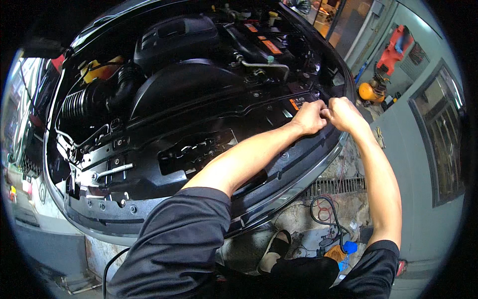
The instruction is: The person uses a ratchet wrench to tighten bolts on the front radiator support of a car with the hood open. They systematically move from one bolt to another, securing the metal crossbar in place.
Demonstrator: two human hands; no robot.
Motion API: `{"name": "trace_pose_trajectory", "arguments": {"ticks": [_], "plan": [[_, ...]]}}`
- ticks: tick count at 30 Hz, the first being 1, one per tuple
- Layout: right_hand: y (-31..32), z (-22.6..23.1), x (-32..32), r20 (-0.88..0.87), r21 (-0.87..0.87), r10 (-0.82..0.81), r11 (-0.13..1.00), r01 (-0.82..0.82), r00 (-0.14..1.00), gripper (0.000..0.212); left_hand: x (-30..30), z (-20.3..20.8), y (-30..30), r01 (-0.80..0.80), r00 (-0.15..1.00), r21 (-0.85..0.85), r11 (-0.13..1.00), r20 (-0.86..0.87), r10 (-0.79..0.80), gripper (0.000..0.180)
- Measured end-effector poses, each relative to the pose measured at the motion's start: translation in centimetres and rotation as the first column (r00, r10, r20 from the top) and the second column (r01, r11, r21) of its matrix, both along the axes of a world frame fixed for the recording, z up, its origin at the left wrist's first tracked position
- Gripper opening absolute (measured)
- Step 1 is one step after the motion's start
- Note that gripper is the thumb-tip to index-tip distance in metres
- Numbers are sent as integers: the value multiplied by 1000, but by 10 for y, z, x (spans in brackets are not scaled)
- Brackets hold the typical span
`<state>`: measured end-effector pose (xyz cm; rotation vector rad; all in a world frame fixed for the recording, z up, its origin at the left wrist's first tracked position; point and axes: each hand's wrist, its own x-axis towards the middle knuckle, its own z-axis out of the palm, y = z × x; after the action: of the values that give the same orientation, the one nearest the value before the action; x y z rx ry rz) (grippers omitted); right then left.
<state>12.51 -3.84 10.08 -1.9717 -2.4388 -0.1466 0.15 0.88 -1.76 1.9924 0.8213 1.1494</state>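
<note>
Both hands meet at the front right corner of a car's open engine bay, over the black plastic cover behind the bumper. My left hand is closed, its fingers curled beside an orange and white label. Touching or nearly touching it, my right hand is closed too, the fingers pinched together and bent downward. Whatever lies between the fingertips is hidden by the hands. A black engine cover and a curved black fan shroud fill the bay behind them.
A silver rod lies at the bay's front left. Below the bumper, black cable loops over the floor near a drain grate and a blue item. An orange rounded machine stands by the grey wall.
</note>
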Motion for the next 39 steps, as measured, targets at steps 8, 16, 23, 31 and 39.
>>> {"name": "trace_pose_trajectory", "arguments": {"ticks": [8,16,23,31,39], "plan": [[-6,7,2,4,4,-9,1000,9,1000,36,-3,5,-3,16,998,-58,998,59,-12,25],[2,-4,3,115,3,-40,999,39,993,38,-2,6,-3,-2,999,-25,1000,46,3,26],[-5,6,12,-82,-31,51,998,-54,995,35,-2,6,-5,30,998,-120,992,51,-24,24],[4,-6,4,151,22,-16,1000,13,988,41,-1,7,-1,-25,1000,-20,999,-5,25,26],[6,6,17,-58,-85,99,991,-104,993,30,0,5,-1,59,995,-129,990,93,-47,23]]}}
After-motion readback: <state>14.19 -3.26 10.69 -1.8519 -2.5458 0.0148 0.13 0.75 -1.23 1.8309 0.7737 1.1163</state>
